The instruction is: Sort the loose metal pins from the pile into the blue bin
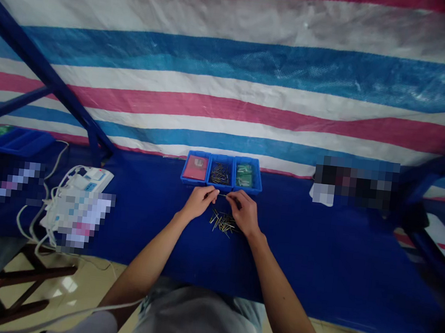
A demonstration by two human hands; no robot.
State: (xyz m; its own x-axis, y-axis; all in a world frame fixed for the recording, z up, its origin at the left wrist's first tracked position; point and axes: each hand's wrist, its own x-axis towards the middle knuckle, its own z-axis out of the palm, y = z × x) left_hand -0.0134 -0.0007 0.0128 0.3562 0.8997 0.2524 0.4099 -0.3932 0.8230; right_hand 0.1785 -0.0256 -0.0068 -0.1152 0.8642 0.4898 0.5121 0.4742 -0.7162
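Observation:
My left hand (200, 202) is closed, thumb and forefinger pinched at one end of a thin, screw-like metal piece (222, 195). The other end sits in the pinch of my right hand (243, 211), so the piece spans level between both hands. Its exact kind is too small to make out. Just below, a loose pile of thin brass-coloured and dark screw-like pieces (223, 223) lies on the blue table. Directly beyond my hands stands a middle blue bin (219, 187) with many dark metal pieces in it.
Flanking the middle bin are a left bin (187, 182) with a pink packet and a right bin (258, 181) with green-and-white packets. A power strip (100, 177) with white cables lies left. A striped tarp (228, 109) hangs behind. Another person sits at far left.

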